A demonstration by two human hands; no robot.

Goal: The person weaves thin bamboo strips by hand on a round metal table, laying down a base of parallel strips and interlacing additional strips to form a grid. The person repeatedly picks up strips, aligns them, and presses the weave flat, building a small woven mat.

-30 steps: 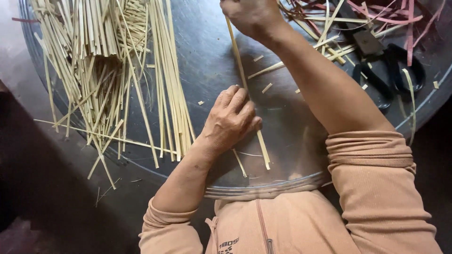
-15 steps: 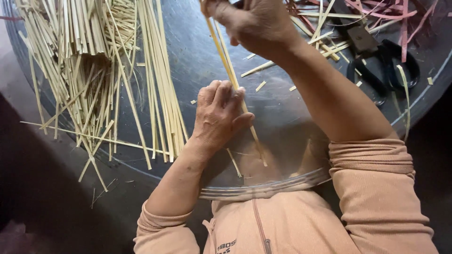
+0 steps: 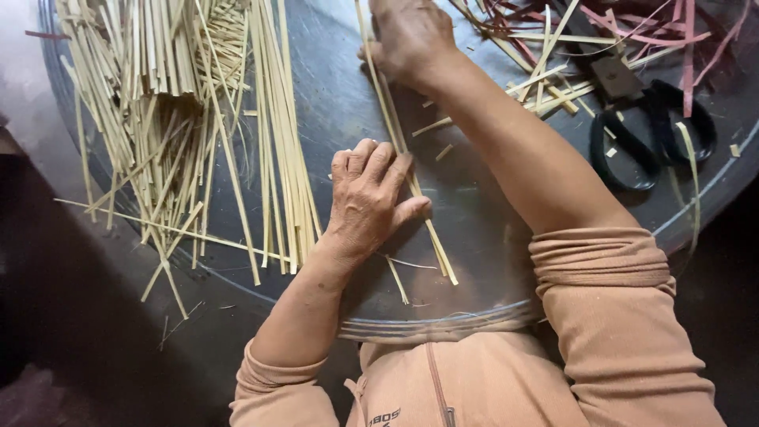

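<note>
A few long pale bamboo strips (image 3: pixel 443 253) lie together on a round dark metal tray (image 3: pixel 474 229), running from the top centre down toward me. My left hand (image 3: pixel 371 198) lies flat on their lower part, fingers together, pressing them to the tray. My right hand (image 3: pixel 407 39) rests on the same strips farther up, its fingers closed over them. The strips' near ends stick out below my left hand.
A large loose pile of pale strips (image 3: pixel 174 119) covers the tray's left side and hangs over its rim. Black scissors (image 3: pixel 648 119) lie at the right among reddish and pale offcuts (image 3: pixel 672 32). Short cut bits (image 3: pixel 433 126) are scattered mid-tray.
My right hand came down from a raised position and now lies on the strips against the tray. My left hand stayed on the strips' lower part, flattening out.
</note>
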